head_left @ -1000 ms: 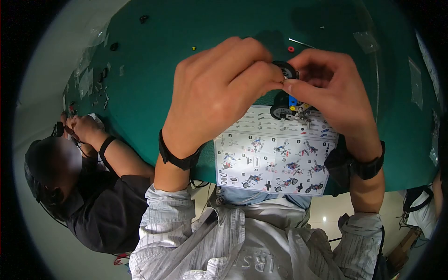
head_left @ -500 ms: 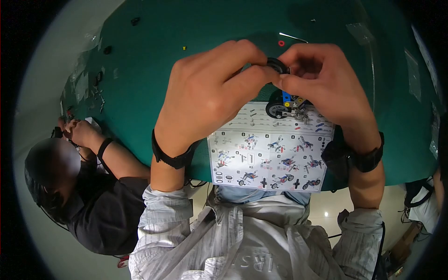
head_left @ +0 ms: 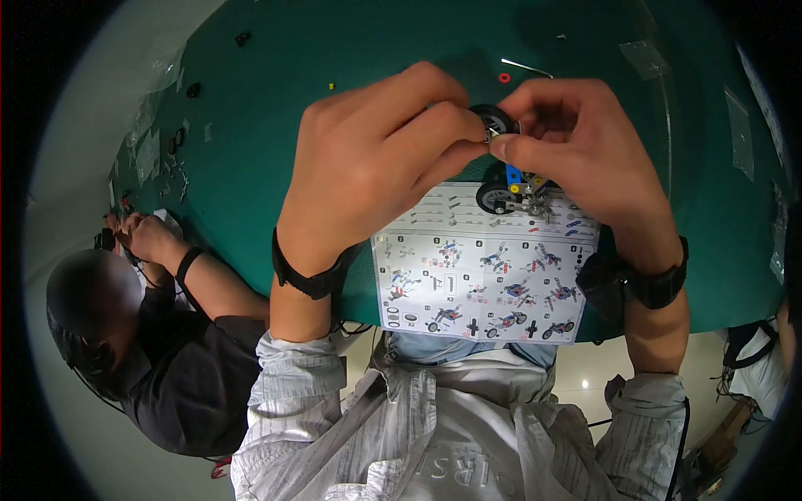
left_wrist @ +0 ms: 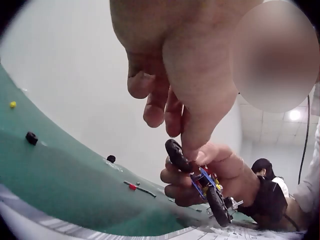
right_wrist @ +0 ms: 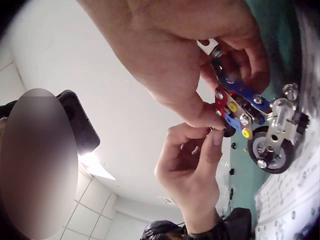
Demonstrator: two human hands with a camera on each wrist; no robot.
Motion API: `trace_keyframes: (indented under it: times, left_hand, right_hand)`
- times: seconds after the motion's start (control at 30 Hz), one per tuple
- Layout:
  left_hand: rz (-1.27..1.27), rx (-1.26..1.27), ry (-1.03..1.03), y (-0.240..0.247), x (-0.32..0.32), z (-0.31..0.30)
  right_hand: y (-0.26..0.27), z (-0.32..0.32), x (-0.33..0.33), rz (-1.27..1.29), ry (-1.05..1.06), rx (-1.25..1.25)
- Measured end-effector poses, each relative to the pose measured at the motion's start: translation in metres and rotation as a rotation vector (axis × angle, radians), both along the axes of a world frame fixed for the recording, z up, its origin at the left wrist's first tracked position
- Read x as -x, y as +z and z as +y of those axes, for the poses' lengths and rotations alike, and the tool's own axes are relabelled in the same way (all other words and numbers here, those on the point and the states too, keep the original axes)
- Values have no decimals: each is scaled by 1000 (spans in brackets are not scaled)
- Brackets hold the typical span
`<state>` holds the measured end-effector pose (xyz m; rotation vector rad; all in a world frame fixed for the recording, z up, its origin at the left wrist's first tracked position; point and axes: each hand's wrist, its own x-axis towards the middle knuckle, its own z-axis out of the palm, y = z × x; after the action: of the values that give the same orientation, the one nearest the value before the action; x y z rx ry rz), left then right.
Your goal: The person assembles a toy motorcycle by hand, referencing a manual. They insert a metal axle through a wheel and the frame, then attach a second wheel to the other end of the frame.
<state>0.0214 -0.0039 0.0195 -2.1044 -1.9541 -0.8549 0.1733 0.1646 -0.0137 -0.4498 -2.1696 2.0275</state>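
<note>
My right hand grips a small model motorcycle of blue, red, yellow and metal parts, holding it tilted above the paper. One black wheel hangs at its lower end; the upper wheel sits between my two hands. The thumb and forefinger of my left hand pinch a tiny metal part at the hub of that upper wheel; I cannot tell what kind it is. In the right wrist view, both hands' fingertips meet beside the model's frame.
A printed instruction sheet lies at the table's near edge under the model. Beyond my hands are a red ring, a thin metal rod and a small yellow piece. Another person works at the left among loose parts.
The head view has shifted slightly. My left fingers have moved a little at the upper wheel, and its spokes show more than half a second ago. My right hand keeps its hold on the model.
</note>
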Motion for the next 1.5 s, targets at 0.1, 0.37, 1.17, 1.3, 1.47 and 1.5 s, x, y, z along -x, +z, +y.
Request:
trace_keyframes:
  times: [0.1,0.37,1.17,1.3,1.47,1.5]
  left_hand:
    - [12,3,-8,-2,-1,0]
    - [-18,7,36,0,-5,2]
    - [-124,-62,18,3,-9,8]
    - [-22,-157,-7,-6,-11,9]
    - [61,-99,-20,-5,-5,2]
    - [46,-100,-7,-3,-7,3]
  right_hand:
    - [0,-1,0,0,-5,-12]
    - [0,0,1,-14,5,10]
    - [10,6,-3,-101,55,-28]
    - [17,1,-6,-98,35,-87]
    - [36,-11,-7,-146,-25,-95]
    - [37,-10,-5,-173,-29,-91]
